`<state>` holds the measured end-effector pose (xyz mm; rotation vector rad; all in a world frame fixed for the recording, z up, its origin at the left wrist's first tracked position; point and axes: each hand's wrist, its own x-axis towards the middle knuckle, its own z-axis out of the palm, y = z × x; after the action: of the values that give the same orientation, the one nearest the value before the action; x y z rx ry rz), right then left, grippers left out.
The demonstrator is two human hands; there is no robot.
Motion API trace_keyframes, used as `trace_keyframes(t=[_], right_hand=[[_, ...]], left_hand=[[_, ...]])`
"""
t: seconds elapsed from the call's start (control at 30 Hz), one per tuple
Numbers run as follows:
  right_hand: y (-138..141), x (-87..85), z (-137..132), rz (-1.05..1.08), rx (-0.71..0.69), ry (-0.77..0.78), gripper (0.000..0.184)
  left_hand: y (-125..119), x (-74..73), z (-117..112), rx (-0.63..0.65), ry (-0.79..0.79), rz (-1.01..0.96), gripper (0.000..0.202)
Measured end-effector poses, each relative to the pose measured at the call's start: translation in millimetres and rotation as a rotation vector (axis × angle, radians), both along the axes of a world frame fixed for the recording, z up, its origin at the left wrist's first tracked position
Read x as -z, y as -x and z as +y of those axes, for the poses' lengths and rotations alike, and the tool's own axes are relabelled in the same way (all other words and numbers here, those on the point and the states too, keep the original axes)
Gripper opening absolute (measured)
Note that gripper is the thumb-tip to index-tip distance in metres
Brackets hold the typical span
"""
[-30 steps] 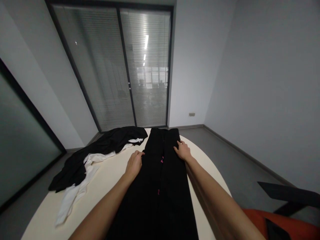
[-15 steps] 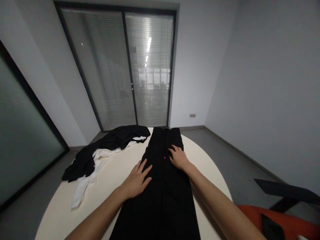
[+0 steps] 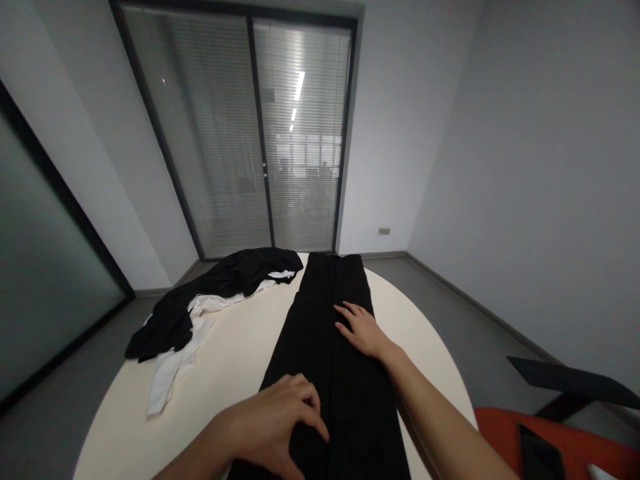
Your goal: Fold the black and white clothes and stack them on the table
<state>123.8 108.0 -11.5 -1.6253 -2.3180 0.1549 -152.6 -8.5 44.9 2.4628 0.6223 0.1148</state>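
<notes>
A pair of black trousers (image 3: 345, 400) lies lengthwise over the table, waistband at the far edge, legs running toward me. My right hand (image 3: 361, 330) rests on their right leg around the middle, palm down with the fingers spread. Nearer to me, my left hand (image 3: 277, 420) is over the left leg, fingers curled and the thumb well apart from them. No cloth shows between them, and I cannot tell how firmly the fingertips touch the fabric.
On the round cream table (image 3: 235, 353), a black garment (image 3: 215, 287) lies with a white garment (image 3: 170, 377) at the left. A red chair (image 3: 495, 433) with a black armrest (image 3: 570, 380) stands at the right. Glass doors with blinds (image 3: 305, 200) are behind the table.
My left hand has come back toward me along the trousers, and its fingers have gone from flat to curled. My right hand has slid slightly nearer to me.
</notes>
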Motion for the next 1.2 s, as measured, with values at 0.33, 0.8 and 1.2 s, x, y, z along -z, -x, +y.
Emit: trace_keyframes(t=[0.33,0.8,1.2], right_hand=[[-8.4,1.1,-0.8,-0.001,-0.043,0.042,0.055],[-6.7,-5.0,-4.9,0.012,-0.062,0.017,0.052],[13.5,-36.5,-25.6,0.099,-0.288,0.096,0.018]], left_hand=[[-16.9,-16.2,-30.3,-0.075,-0.011,0.139,0.054],[-21.4,-1.8,-23.2,0.075,-0.118,0.096,0.028],[-26.2,11.1,-18.5,0.105,0.155,-0.061,0.031]])
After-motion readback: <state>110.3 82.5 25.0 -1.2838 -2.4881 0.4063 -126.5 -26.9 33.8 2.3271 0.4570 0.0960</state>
